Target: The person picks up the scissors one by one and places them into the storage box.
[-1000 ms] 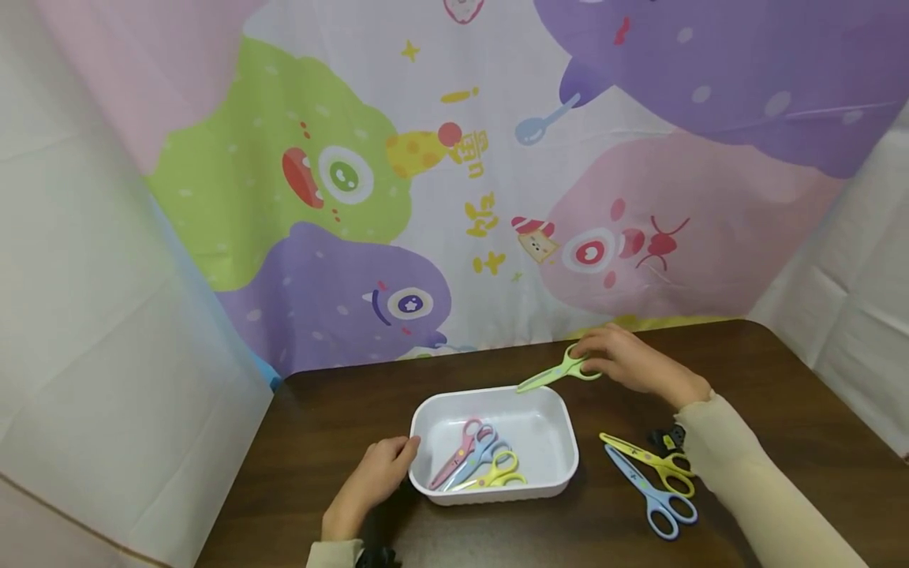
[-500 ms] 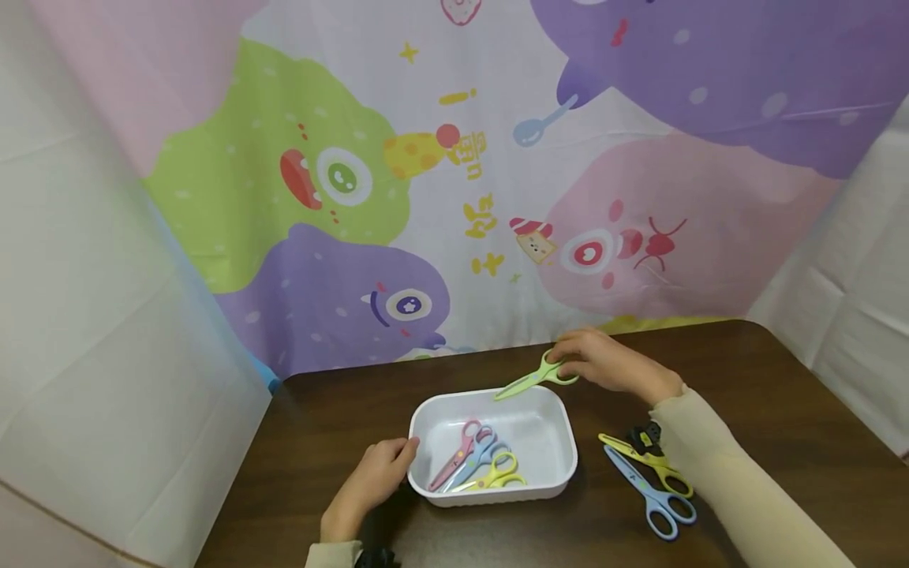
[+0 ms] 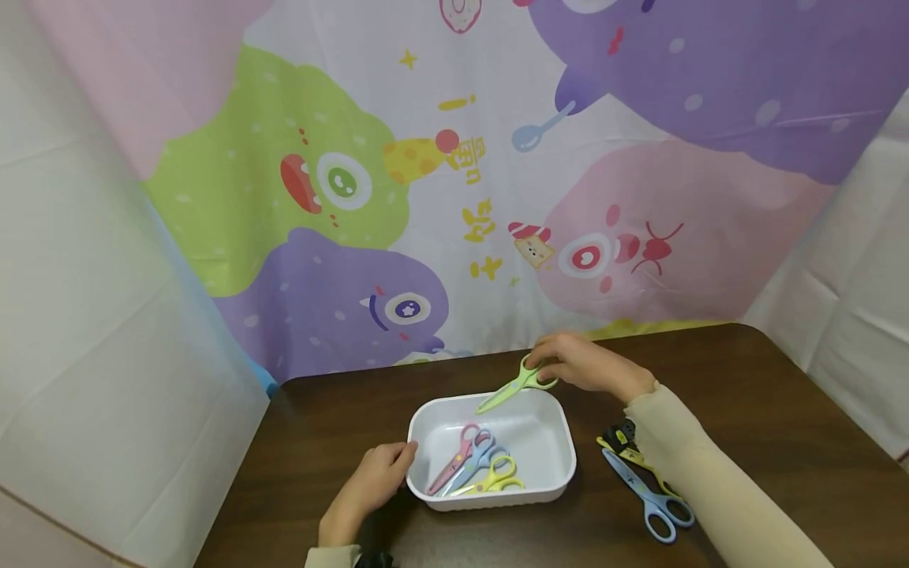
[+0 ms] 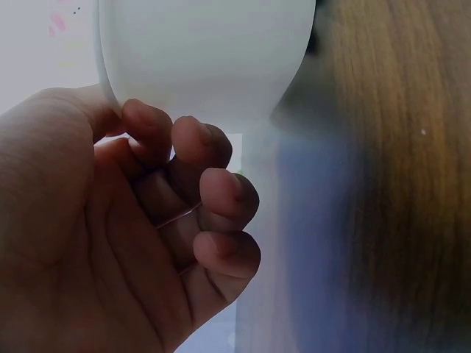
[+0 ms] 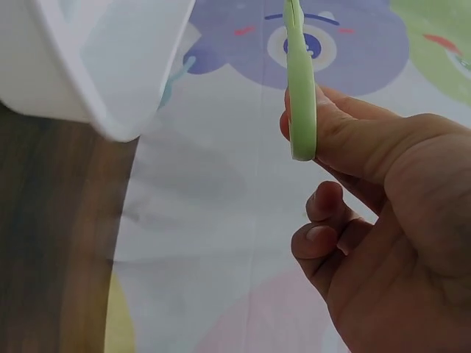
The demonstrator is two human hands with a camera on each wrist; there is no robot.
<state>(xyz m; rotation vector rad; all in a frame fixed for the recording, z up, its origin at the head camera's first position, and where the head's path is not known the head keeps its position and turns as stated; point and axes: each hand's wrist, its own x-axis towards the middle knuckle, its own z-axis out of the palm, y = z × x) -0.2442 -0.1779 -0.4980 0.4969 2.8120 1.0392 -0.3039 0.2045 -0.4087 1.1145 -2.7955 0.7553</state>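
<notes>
My right hand (image 3: 578, 363) pinches a pair of light green scissors (image 3: 521, 384) by the handle loops, their blades pointing down and left over the far rim of a white plastic tray (image 3: 561, 481). The right wrist view shows thumb and forefinger on the green handle (image 5: 302, 121). At the tray's left end my left hand (image 3: 376, 477) grips the rim, thumb on top; in the left wrist view its curled fingers (image 4: 228, 195) lie against the outer wall. Inside the tray are pink scissors (image 3: 450, 467), blue scissors (image 3: 472, 461) and yellow scissors (image 3: 500, 475), overlapping in the left half.
On the dark brown table (image 3: 319, 426), right of the tray, lie another blue pair of scissors (image 3: 646, 493) and a yellow pair (image 3: 628, 450) partly hidden under the right wrist. A cartoon-printed cloth (image 3: 483, 315) hangs behind the table.
My right hand has moved left with the green scissors, bringing their blades from the tray's far right edge in over its interior. My left hand has stayed at the rim.
</notes>
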